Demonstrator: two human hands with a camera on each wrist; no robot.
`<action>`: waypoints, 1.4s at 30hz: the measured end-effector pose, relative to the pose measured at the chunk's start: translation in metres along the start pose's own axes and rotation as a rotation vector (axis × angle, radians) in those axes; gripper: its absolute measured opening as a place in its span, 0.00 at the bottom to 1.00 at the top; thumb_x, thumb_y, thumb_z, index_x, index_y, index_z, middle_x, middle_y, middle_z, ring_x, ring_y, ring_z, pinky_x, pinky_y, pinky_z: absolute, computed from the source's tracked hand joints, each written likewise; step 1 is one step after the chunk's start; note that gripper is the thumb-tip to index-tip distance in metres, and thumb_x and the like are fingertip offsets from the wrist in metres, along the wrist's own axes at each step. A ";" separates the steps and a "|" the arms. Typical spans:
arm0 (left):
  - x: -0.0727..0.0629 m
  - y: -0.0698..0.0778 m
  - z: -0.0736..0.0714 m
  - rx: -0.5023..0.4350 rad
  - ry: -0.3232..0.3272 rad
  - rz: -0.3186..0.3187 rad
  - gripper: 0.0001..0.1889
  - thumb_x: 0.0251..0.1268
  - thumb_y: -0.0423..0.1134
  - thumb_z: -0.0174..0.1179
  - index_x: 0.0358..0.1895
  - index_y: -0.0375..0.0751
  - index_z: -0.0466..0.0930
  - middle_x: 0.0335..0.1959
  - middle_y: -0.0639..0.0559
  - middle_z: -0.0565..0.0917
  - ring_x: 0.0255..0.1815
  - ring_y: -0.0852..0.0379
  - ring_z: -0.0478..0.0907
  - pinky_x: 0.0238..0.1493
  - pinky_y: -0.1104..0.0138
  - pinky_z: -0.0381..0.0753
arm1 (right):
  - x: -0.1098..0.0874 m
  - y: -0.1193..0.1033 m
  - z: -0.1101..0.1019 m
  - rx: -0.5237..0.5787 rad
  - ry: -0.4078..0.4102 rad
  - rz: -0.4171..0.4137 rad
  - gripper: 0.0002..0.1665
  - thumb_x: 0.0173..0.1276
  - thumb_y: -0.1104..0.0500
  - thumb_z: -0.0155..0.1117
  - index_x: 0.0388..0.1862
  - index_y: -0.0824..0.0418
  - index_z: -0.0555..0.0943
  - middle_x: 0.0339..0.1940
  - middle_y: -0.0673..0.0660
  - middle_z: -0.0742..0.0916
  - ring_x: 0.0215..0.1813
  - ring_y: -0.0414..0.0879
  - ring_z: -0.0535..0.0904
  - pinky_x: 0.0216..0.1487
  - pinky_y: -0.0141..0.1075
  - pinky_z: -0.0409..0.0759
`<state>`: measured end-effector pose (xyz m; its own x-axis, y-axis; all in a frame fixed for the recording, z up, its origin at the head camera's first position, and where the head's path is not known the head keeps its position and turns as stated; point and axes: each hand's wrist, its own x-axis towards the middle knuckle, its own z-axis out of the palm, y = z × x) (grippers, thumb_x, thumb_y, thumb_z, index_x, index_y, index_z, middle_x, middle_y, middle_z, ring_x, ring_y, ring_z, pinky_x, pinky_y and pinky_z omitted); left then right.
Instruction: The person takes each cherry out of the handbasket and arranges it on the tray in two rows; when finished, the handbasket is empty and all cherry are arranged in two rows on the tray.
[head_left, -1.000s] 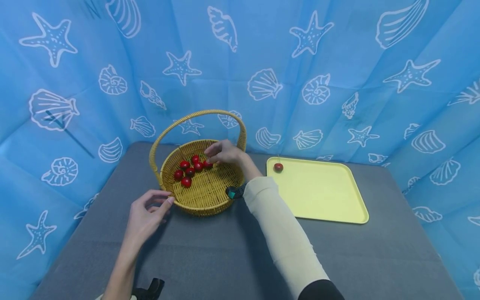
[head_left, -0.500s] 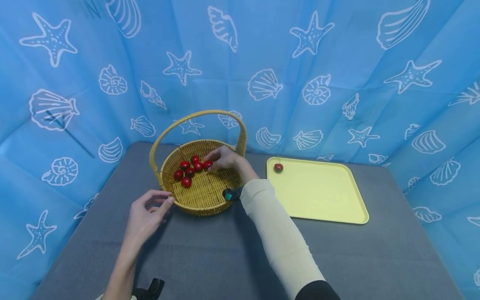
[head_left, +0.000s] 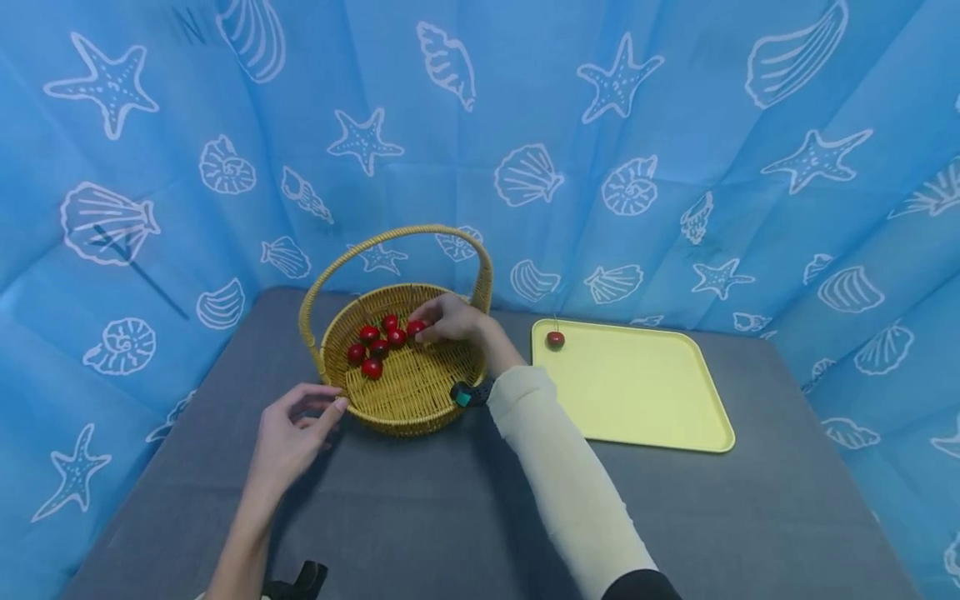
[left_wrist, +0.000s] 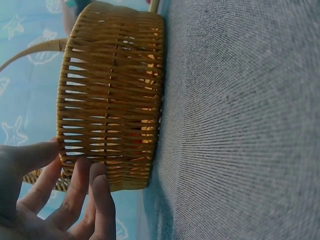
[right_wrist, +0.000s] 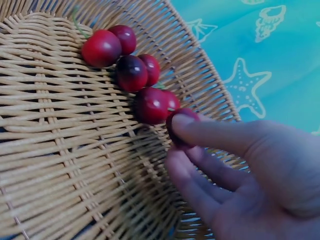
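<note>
A round yellow wicker basket [head_left: 408,392] with a tall arched handle stands on the grey cloth. My left hand [head_left: 292,433] grips its near-left rim between thumb and fingers; in the left wrist view, some fingertips [left_wrist: 102,185] lie by the woven side. Inside the basket, my right hand [head_left: 456,320] pinches a dark red cherry [right_wrist: 175,135] between thumb and fingers, partly covering it. Several other cherries [right_wrist: 101,48] cluster beside it on the basket floor, some with green stems. The held cherry appears very close to its neighbours; whether they touch I cannot tell.
To the right lies a yellow rectangular tray [head_left: 637,387], with one stemmed cherry [head_left: 555,340] in its far-left corner. Behind the table hangs a blue curtain [head_left: 450,125] printed with shells and starfish. The basket's handle [head_left: 420,230] arches above the right hand's area.
My right hand has lowered slightly inside the basket and its fingers have come together on the cherry. The left hand keeps its hold on the rim. The head view has tilted a little.
</note>
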<state>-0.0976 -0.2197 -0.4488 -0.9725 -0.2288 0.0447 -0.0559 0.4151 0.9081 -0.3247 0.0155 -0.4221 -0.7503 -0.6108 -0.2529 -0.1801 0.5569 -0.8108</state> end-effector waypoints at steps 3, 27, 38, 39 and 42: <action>-0.001 0.000 -0.001 0.001 -0.001 -0.003 0.17 0.79 0.47 0.68 0.61 0.40 0.85 0.50 0.36 0.90 0.33 0.58 0.90 0.32 0.64 0.91 | -0.004 -0.001 -0.004 0.041 -0.001 -0.028 0.23 0.77 0.59 0.72 0.68 0.58 0.85 0.70 0.59 0.87 0.76 0.57 0.79 0.78 0.50 0.80; -0.004 0.000 -0.004 0.022 -0.023 -0.022 0.19 0.80 0.47 0.67 0.64 0.42 0.83 0.54 0.37 0.89 0.36 0.61 0.90 0.33 0.66 0.90 | -0.079 -0.016 -0.023 0.105 0.018 -0.279 0.23 0.75 0.57 0.75 0.67 0.56 0.87 0.65 0.53 0.91 0.68 0.47 0.87 0.71 0.45 0.86; -0.002 0.001 -0.002 0.005 -0.015 -0.022 0.19 0.79 0.47 0.67 0.63 0.42 0.84 0.52 0.37 0.89 0.35 0.60 0.90 0.33 0.64 0.91 | -0.131 0.009 -0.051 0.173 0.162 -0.305 0.22 0.73 0.68 0.73 0.65 0.65 0.86 0.67 0.64 0.87 0.68 0.61 0.88 0.61 0.41 0.91; -0.002 0.000 -0.002 0.003 -0.014 -0.019 0.18 0.79 0.47 0.68 0.63 0.41 0.84 0.52 0.37 0.89 0.35 0.60 0.90 0.33 0.64 0.91 | -0.135 0.014 -0.054 0.179 0.180 -0.296 0.22 0.73 0.68 0.73 0.65 0.64 0.86 0.67 0.65 0.88 0.68 0.62 0.88 0.61 0.40 0.91; -0.002 0.000 -0.001 0.002 -0.017 -0.013 0.19 0.79 0.46 0.68 0.64 0.41 0.84 0.53 0.37 0.89 0.34 0.60 0.90 0.33 0.64 0.91 | -0.147 0.031 -0.063 0.179 0.245 -0.253 0.23 0.73 0.67 0.72 0.66 0.63 0.85 0.67 0.65 0.87 0.66 0.62 0.88 0.53 0.34 0.90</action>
<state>-0.0957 -0.2206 -0.4487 -0.9753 -0.2195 0.0258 -0.0691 0.4136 0.9078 -0.2605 0.1580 -0.3765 -0.8297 -0.5521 0.0825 -0.2813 0.2858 -0.9161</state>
